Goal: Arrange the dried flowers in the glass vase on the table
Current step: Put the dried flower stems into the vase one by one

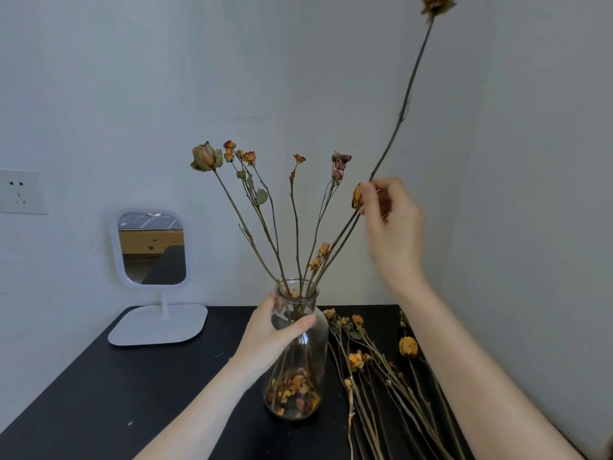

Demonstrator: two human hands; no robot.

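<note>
Two hands work at the glass vase [298,376], which stands mid-table on the black table [132,393]. The left hand [278,330] grips its neck. The right hand [391,224], raised above and to the right, pinches a long stem [408,97] with its bloom high up. Dried flowers [205,156] stand in the vase; loose flowers [378,366] lie just right of it. A white mirror [152,249] stands far left.
</note>
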